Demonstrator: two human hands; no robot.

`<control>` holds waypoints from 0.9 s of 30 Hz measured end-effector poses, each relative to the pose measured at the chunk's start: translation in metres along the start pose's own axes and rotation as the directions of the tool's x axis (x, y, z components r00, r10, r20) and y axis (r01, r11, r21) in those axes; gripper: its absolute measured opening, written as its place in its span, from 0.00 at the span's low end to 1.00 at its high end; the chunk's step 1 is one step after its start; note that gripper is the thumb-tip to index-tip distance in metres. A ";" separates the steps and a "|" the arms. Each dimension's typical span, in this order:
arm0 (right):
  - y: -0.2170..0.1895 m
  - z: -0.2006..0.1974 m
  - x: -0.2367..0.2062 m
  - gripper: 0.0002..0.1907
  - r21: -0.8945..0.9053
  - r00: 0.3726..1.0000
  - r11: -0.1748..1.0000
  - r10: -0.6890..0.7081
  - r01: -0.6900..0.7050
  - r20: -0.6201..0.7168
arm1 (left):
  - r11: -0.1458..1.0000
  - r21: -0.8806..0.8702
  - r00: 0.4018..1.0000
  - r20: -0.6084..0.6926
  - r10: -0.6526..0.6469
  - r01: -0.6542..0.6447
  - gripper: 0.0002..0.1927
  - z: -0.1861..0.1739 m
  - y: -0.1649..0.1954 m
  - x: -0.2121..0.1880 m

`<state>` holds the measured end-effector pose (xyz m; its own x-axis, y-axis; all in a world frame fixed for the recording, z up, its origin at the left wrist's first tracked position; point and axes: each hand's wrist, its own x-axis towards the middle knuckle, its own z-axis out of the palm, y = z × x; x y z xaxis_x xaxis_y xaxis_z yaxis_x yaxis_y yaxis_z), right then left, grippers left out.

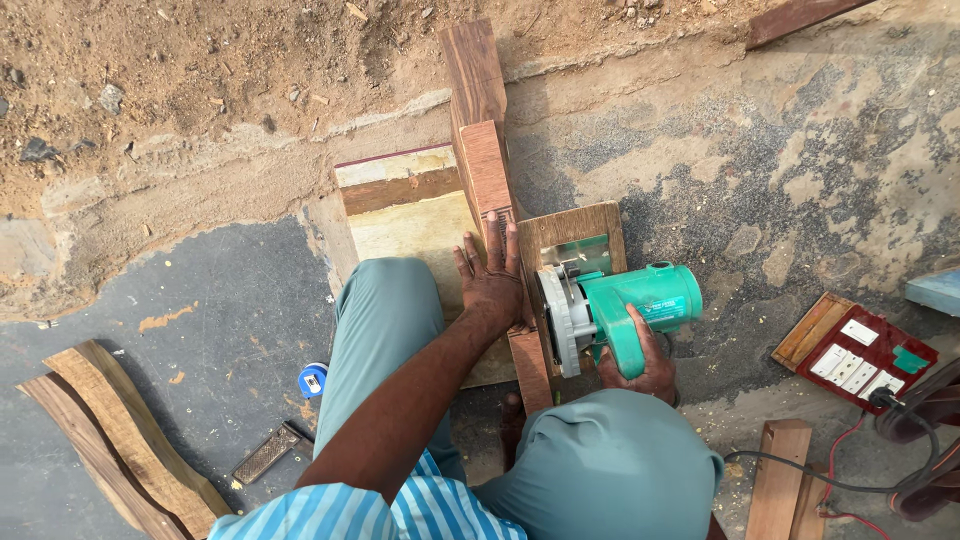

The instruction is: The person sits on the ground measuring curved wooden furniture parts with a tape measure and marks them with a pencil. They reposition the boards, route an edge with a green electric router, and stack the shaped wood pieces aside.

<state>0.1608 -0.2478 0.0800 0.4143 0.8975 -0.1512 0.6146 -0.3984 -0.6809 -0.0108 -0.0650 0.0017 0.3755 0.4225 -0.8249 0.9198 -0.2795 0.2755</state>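
Saw on the plank, both hands committed

Knees in grey-green trousers fill the bottom of my view, with a striped blue sleeve below them. My right hand (640,365) is wrapped shut around the handle of the green circular saw (620,310), which sits on its metal base on a small brown board (575,235). My left hand (492,280) lies flat, fingers spread, pressing on the long reddish plank (487,185) just left of the saw's blade guard.

I judge the saw to be heavy and rigid, its weight toward the motor housing; the handle is the only sensible place to hold it. The plank looks stiff and dense, unlikely to flex, and a flat palm well to the side of the blade is how I would pin it. The left fingers are near the guard, which I would watch.

Left of the plank lies a pale panel (410,215) with a brown stripe, its edge touching the plank. Farther left on the dark floor are a blue tape measure (313,380), a small flat bar (265,453) and two curved offcuts (125,440), well apart from the work. To the right, a red switchboard (855,355) with a black cable (820,478) sits near a short wooden block (780,480); the cable is what could snag. Beyond the plank's far end, sandy ground is open.
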 end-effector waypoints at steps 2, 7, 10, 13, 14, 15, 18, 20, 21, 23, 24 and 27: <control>0.002 0.001 0.006 0.39 0.018 1.000 1.000 -0.009 0.009 0.009 | 1.000 0.013 1.000 0.023 -0.006 0.006 0.82 -0.001 0.000 0.000; -0.003 0.004 0.018 0.38 0.064 0.998 0.997 0.049 -0.051 0.031 | 1.000 0.007 1.000 0.026 0.003 -0.004 0.80 -0.005 0.000 -0.003; -0.014 0.005 0.028 0.37 0.050 0.998 0.997 0.059 -0.060 0.021 | 1.000 0.008 0.998 0.057 0.001 -0.001 0.79 -0.006 0.000 -0.002; -0.029 0.008 0.051 0.37 0.024 0.997 0.996 -0.081 0.080 0.018 | 0.999 0.039 1.000 0.021 0.004 -0.005 0.78 -0.005 0.000 0.000; -0.034 0.009 0.061 0.37 0.052 0.994 0.993 -0.110 0.108 0.026 | 0.998 0.055 1.000 0.004 0.004 -0.004 0.77 -0.004 0.000 0.001; -0.039 0.011 0.073 0.37 0.078 0.990 0.988 -0.136 0.133 0.033 | 0.998 0.060 1.000 0.006 0.000 0.000 0.78 -0.003 -0.001 0.001; -0.053 0.011 0.105 0.37 0.145 0.977 0.968 -0.211 0.206 0.014 | 0.999 0.046 1.000 0.002 0.012 -0.012 0.79 0.002 -0.002 0.002; -0.061 0.004 0.117 0.37 0.207 0.983 0.962 -0.184 0.180 -0.001 | 1.000 0.001 1.000 -0.014 0.025 -0.024 0.80 0.005 -0.003 0.001; -0.064 -0.003 0.120 0.36 0.245 0.991 0.961 -0.135 0.131 -0.003 | 1.000 0.003 1.000 -0.009 0.022 -0.022 0.80 0.006 -0.004 0.001; -0.068 -0.019 0.119 0.37 0.307 0.995 0.947 -0.092 0.098 -0.033 | 1.000 0.013 1.000 0.002 0.022 -0.022 0.82 0.008 -0.005 0.000; -0.068 -0.030 0.117 0.38 0.331 0.993 0.936 -0.104 0.119 -0.063 | 0.999 -0.002 0.999 -0.022 0.034 -0.034 0.82 0.009 -0.006 -0.001; -0.062 -0.057 0.109 0.38 0.413 0.994 0.908 -0.022 0.064 -0.106 | 0.999 -0.015 0.997 -0.056 0.044 -0.045 0.83 0.012 -0.008 -0.002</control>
<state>0.2060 -0.1360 0.1469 0.4693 0.8810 -0.0597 0.3075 -0.2264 -0.9242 -0.0198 -0.0739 -0.0045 0.4215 0.4577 -0.7828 0.9036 -0.2851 0.3199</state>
